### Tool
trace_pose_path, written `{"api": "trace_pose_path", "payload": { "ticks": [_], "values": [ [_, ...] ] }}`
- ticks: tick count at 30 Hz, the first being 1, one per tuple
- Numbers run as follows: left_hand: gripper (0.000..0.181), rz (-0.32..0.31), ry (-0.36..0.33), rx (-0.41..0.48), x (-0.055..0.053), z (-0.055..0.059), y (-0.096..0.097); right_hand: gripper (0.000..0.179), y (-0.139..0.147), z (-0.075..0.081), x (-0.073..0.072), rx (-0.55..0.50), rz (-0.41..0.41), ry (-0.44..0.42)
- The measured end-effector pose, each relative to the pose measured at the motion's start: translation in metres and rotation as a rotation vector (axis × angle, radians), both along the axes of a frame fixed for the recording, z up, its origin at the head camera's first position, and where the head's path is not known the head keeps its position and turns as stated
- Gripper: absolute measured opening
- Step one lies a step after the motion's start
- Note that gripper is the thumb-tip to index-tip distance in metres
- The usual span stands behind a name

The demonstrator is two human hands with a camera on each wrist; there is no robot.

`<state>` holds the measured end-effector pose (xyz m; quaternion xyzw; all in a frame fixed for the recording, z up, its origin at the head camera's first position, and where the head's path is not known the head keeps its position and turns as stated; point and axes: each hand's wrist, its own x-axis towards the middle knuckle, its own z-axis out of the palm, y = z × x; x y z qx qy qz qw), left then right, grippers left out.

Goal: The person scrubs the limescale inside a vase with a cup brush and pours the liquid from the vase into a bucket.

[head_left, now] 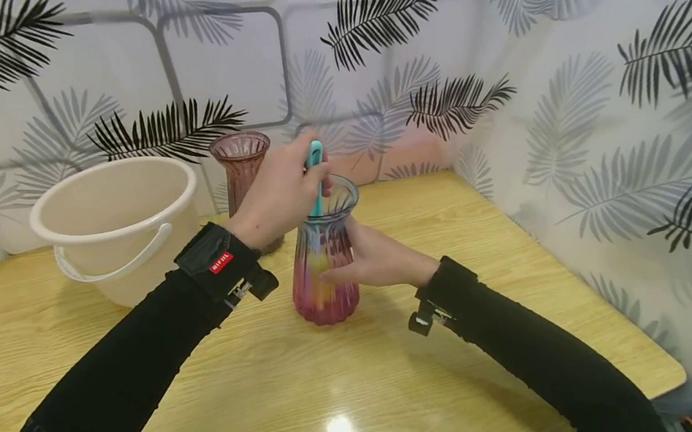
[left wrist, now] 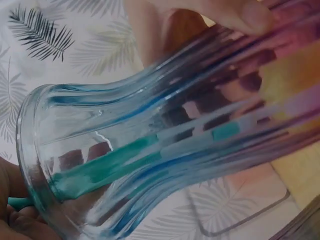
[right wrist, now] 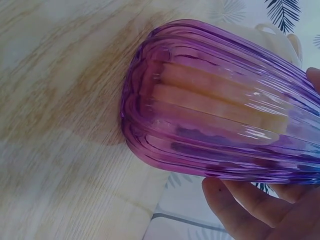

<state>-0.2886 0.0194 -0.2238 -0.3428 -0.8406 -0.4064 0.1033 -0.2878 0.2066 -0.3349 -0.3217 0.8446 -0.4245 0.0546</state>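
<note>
Here, the left hand [head_left: 279, 192] pinches a teal handle [head_left: 314, 158] from above; the right hand [head_left: 385, 255] grips a vase [head_left: 325, 304].

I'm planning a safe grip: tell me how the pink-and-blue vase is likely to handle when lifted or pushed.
The vase looks like see-through ribbed glass, so it is probably rigid and could chip if knocked. Its shiny surface may be slippery, though the ribbing might help. Being tall, it could tip if pushed high up.
</note>
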Motion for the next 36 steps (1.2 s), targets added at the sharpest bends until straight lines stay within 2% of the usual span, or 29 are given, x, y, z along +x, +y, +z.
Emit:
{"api": "trace_pose_path", "payload": {
  "ticks": [5,8,12,14,18,22,25,29,33,36],
  "values": [
    [0.014,-0.025,-0.076,0.121,-0.007,-0.002,0.0,0.107,-0.002,0.001,0.001,0.008,-0.008,0.017],
    [0.015,-0.05,-0.119,0.136,-0.008,-0.001,-0.001,0.106,-0.004,0.003,0.001,0.023,-0.014,0.026],
    [0.016,-0.07,-0.148,0.058,-0.005,0.005,-0.002,0.106,-0.004,0.003,0.001,0.042,-0.018,0.022],
    [0.015,-0.055,-0.144,-0.007,-0.002,0.008,-0.002,0.105,-0.003,0.004,0.001,0.051,-0.026,0.019],
    [0.013,-0.03,-0.101,-0.126,0.005,0.012,-0.001,0.104,-0.003,0.003,0.0,0.056,-0.02,0.029],
    [0.01,-0.065,-0.024,-0.157,0.008,0.011,-0.001,0.107,-0.003,0.002,-0.001,0.027,0.013,0.027],
    [0.009,-0.079,0.039,-0.128,0.008,0.006,-0.002,0.107,-0.002,0.001,-0.001,0.018,0.025,0.005],
    [0.01,-0.066,0.097,-0.055,0.006,0.0,-0.003,0.106,-0.002,0.001,-0.001,0.017,0.03,-0.009],
    [0.011,-0.054,0.078,0.034,0.002,-0.006,-0.003,0.105,-0.002,0.0,-0.002,0.014,0.018,-0.005],
    [0.012,-0.04,0.02,0.106,0.001,-0.008,-0.002,0.103,-0.002,0.0,-0.002,0.025,-0.002,-0.007]
  ]
}}
